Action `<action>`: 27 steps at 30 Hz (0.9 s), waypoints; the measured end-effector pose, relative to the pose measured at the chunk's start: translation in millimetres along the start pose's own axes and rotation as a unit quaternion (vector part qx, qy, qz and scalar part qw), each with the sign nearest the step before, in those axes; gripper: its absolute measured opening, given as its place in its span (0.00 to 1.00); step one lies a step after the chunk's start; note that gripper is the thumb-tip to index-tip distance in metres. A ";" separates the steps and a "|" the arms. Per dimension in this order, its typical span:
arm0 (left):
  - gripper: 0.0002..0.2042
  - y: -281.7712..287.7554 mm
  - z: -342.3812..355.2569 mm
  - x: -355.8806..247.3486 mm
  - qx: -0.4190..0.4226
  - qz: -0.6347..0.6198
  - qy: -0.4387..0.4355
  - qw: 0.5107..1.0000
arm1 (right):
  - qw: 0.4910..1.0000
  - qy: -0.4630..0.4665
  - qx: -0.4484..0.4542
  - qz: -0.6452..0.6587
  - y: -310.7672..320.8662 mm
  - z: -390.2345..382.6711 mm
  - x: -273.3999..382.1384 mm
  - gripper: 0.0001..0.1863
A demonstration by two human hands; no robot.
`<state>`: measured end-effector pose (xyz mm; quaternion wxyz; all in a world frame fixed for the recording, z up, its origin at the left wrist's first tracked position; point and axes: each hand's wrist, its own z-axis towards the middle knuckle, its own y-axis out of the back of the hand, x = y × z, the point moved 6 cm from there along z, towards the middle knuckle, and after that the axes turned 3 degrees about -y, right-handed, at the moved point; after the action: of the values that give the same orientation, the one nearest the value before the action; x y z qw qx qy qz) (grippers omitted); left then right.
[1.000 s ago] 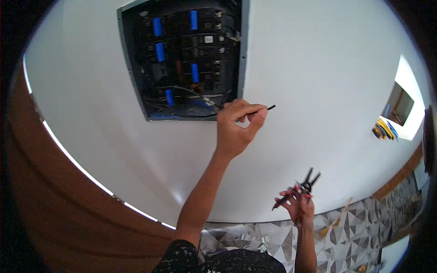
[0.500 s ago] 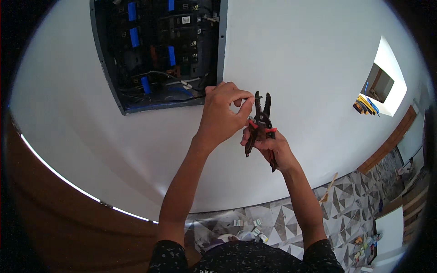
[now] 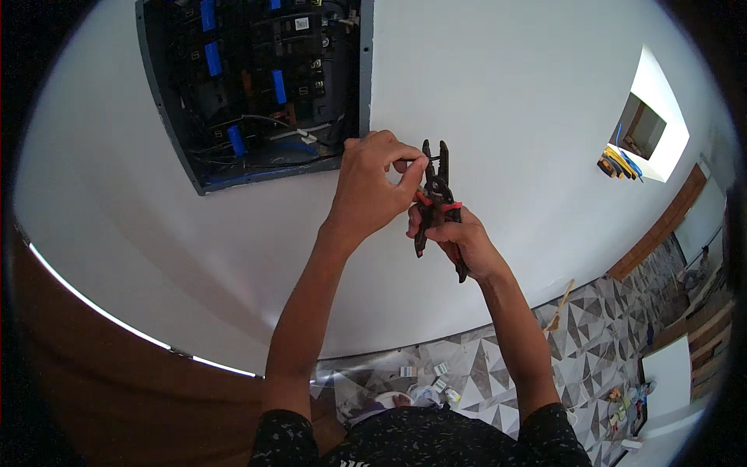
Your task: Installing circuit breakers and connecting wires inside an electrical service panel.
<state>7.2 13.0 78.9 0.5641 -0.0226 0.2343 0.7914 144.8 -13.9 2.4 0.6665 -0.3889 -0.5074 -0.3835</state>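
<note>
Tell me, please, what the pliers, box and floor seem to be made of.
Pliers: probably dull, dark metal blades, with plastic or rubber grips, judging by their red and black parts.
Box: likely painted sheet metal; its edge looks thin, flat, matte grey.
Floor: perhaps ceramic tile, or vinyl; smooth-looking, patterned in grey and white triangles.

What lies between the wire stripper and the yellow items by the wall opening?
In the head view, only bare white wall shows between the wire stripper and the yellow items.
</note>
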 end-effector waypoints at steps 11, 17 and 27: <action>0.03 1.9 -0.3 1.1 0.000 -0.008 -0.003 1.000 | 0.994 -0.010 -0.060 -0.093 2.5 1.2 0.6 0.26; 0.02 0.8 -0.2 0.3 -0.003 0.004 -0.005 1.000 | 0.985 -0.043 -0.084 -0.146 5.8 2.0 -1.0 0.24; 0.02 0.7 -1.2 -2.0 -0.002 0.037 -0.024 0.999 | 0.965 -0.021 -0.142 -0.220 6.4 0.2 2.0 0.20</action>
<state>7.0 10.5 78.7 0.5397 0.0038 0.2197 0.8127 150.9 -11.4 3.5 0.4927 -0.3660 -0.5348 -0.5807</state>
